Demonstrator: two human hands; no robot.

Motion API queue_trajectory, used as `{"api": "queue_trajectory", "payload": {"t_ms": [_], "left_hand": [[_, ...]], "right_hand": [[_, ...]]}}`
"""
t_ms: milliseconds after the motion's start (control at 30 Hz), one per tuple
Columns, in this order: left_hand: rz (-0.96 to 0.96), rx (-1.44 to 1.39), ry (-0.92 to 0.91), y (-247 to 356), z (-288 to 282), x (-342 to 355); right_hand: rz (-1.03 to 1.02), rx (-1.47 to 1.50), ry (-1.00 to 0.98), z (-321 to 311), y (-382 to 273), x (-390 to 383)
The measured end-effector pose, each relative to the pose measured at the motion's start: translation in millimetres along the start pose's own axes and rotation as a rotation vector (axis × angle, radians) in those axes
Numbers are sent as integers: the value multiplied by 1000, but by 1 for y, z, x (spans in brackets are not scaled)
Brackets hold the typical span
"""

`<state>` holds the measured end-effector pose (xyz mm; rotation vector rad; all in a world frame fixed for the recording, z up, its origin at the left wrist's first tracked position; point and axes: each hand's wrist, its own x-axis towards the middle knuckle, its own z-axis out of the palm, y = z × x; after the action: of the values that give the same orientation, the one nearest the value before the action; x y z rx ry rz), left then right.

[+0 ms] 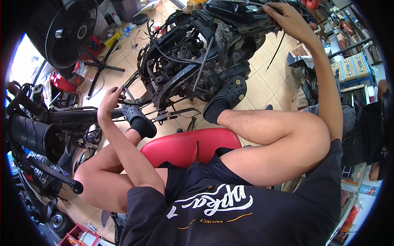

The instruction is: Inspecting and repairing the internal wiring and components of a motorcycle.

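A stripped motorcycle frame with engine, hoses and cables stands before me. My left hand is at the frame's left end, fingers closed on a thin dark cable. My right hand is raised at the top right, fingers curled on the edge of a glossy black part atop the frame; its fingertips are partly hidden. A loose dark rod or cable hangs below that hand. I sit on a red padded seat, my feet in dark clogs near the frame.
A black fan stands at upper left on tiled floor. Motorcycle parts crowd the left side. A patterned case and cluttered shelves are at right, with another person partly visible at the right edge. A red crate is lower left.
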<state>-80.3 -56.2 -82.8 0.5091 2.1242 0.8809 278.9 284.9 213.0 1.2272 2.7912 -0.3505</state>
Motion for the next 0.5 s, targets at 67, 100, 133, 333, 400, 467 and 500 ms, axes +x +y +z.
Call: {"api": "queue_trajectory", "payload": {"t_ms": [67,100,133,333,400,467,500], "left_hand": [[48,119,44,6,-1,2],[106,167,99,8,0,3],[252,220,175,21,9,0],[877,-247,-304,160,107,-96],[859,-117,-508,182,123,-131],[962,-185,-525,186,141,-144],[974,-250,-567,191,149,-148]], "right_hand": [[-169,38,-3,16,22,-6],[-351,81,-12,24,27,-5],[-356,81,-15,26,14,-8],[-546,-86,-259,30,-45,-41],[-534,-145,-301,22,-54,-46],[-682,-165,-175,16,-46,-50],[-699,-225,-79,13,-44,-59]]}}
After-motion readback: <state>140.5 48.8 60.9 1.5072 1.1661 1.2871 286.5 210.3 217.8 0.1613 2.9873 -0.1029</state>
